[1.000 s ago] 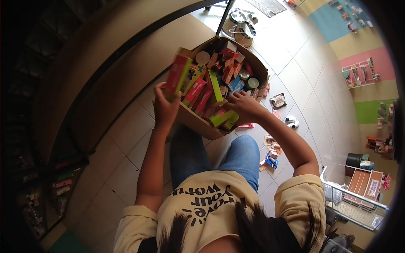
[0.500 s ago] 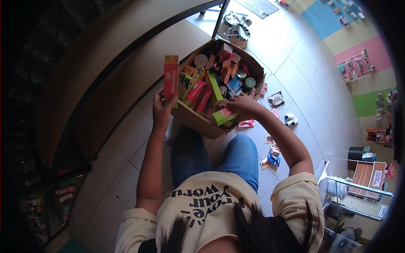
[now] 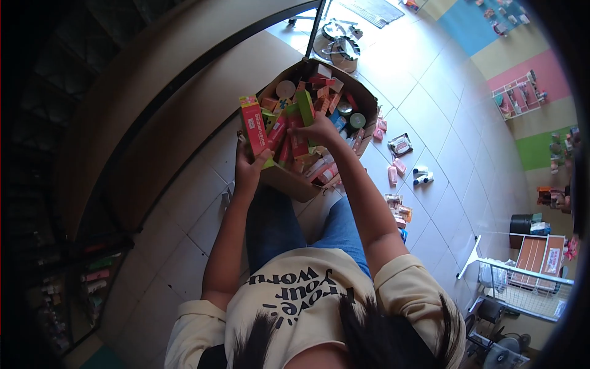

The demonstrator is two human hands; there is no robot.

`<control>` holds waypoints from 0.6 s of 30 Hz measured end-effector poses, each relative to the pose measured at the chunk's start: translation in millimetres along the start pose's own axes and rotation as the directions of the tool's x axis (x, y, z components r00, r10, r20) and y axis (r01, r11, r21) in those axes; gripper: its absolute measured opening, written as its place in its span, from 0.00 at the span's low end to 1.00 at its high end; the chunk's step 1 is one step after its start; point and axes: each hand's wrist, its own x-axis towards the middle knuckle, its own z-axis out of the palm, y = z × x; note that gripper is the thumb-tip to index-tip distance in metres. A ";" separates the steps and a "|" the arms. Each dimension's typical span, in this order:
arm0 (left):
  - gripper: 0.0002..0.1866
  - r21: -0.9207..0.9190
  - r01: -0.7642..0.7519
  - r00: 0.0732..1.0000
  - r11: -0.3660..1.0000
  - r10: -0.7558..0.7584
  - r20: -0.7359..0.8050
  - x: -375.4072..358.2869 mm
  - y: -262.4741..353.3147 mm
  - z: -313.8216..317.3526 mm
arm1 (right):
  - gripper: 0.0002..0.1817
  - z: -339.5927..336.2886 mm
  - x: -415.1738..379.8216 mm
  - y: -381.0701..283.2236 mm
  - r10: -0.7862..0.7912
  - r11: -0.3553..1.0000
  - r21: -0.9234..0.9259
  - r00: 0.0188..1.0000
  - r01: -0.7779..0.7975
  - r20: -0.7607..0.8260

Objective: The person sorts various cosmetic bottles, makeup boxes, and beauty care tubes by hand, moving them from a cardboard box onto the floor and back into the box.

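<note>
Between my thighs stands an open cardboard carton (image 3: 289, 186), heaped with small packaged goods. My left hand (image 3: 249, 169) is closed around the lower end of a red box (image 3: 253, 126) lettered "MOISTURIZING", held upright at the carton's left side. Over the middle of the heap, my right hand (image 3: 321, 132) is closed on a red and green box (image 3: 298, 130); its fingers partly cover it. Round containers, among them a green-lidded jar (image 3: 357, 120), lie at the carton's far right. White and pink tubes (image 3: 326, 169) show near its front corner.
Right of the carton, pink packs (image 3: 393, 175), a black-and-white pack (image 3: 401, 144) and dark-capped white bottles (image 3: 423, 176) lie on the tiled floor (image 3: 452, 190). A curved wooden counter (image 3: 203, 92) rises on the left. At the lower right stand a wire rack (image 3: 522, 289) and a fan (image 3: 507, 350).
My right hand has moved up and left from the carton's front right, bringing the red and green box with it. My left hand has lowered the red box slightly and tilted it.
</note>
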 end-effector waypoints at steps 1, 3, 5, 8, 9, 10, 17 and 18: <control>0.20 0.078 -0.041 0.999 0.996 0.042 -0.011 0.1 -0.4 -6.8 | 0.35 0.5 -4.0 -10.0 0.045 0.993 -0.110 0.998 -0.050 -0.052; 0.20 0.239 -0.105 0.993 0.965 0.117 -0.034 2.3 -1.0 -29.8 | 0.35 8.0 -12.2 -21.3 0.118 0.968 -0.211 0.989 -0.133 -0.085; 0.20 0.131 -0.073 0.983 0.989 0.094 -0.158 -3.3 3.8 -48.3 | 0.35 7.8 -7.4 -24.0 0.181 0.960 -0.206 0.981 -0.191 -0.067; 0.23 0.084 -0.052 0.959 0.995 0.073 -0.274 -13.2 10.8 -83.1 | 0.35 -10.5 8.5 8.6 -0.072 0.945 0.327 0.975 0.000 0.210; 0.25 0.093 -0.045 0.950 0.995 0.072 -0.304 -20.9 12.9 -94.7 | 0.33 -16.4 1.4 8.1 -0.073 0.906 0.423 0.977 -0.020 0.201; 0.26 0.112 -0.040 0.939 0.993 0.076 -0.335 -30.4 16.0 -102.3 | 0.31 -22.5 -4.7 5.5 -0.073 0.857 0.514 0.979 -0.036 0.191; 0.41 0.402 0.046 0.899 0.914 0.138 -0.416 -80.3 28.0 -116.0 | 0.31 -28.2 -57.2 10.0 -0.006 0.739 0.673 0.999 0.036 -0.047; 0.42 0.463 0.017 0.907 0.886 0.181 -0.380 -83.3 26.3 -112.1 | 0.30 -27.8 -73.0 -8.2 0.016 0.764 0.643 0.995 0.052 -0.099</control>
